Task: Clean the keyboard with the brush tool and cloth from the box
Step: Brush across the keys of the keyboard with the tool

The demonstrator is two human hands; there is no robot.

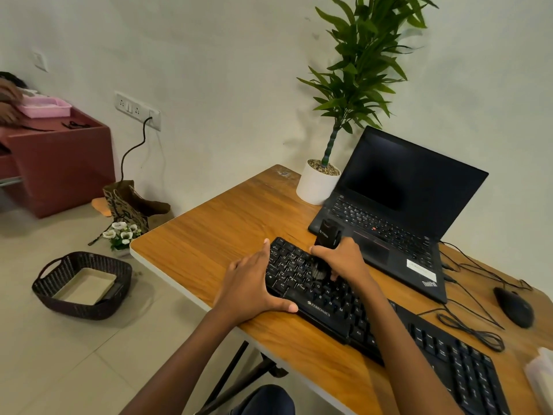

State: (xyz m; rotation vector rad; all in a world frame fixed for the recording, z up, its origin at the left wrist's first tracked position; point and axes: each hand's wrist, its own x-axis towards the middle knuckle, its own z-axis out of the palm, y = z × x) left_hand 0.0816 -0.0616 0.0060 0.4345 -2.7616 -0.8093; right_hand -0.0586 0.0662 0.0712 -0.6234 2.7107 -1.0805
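**Desk lead:** How far along are we?

**Operator:** Mid-brushing, I judge. My right hand (344, 262) is wrapped round the black brush tool (327, 235), which stands upright with its bristles down on the keys. It is working the left half of the keyboard (338, 313). My left hand (254, 283) lies flat with fingers spread over the keyboard's left end, thumb on the front edge. It steadies the board and grips nothing. The keyboard sits on the desk (224, 223), just in front of the laptop (398, 187).

**Desk lead:** What's left?

**Operator:** From where the brush stands, I'd say the keys to the right are not yet brushed, and the cloth wipe comes after that. I see no cloth on the desk.

**Desk lead:** Where is it, then?

**Operator:** I can't tell. A basket (89, 256) on the floor holds a pale flat sheet (86, 287), but I can't say whether that is cloth, card or a tray. A pale container (541, 375) is cut off at the right edge and may be the box.

**Desk lead:** Anything else unclear?

**Operator:** The bristles are blurred and half behind my fingers, so contact is hard to judge. The keyboard's right stretch runs out of frame. I can't tell whether it is one long board or a second one beside it. Dust on the keys is too fine to make out.
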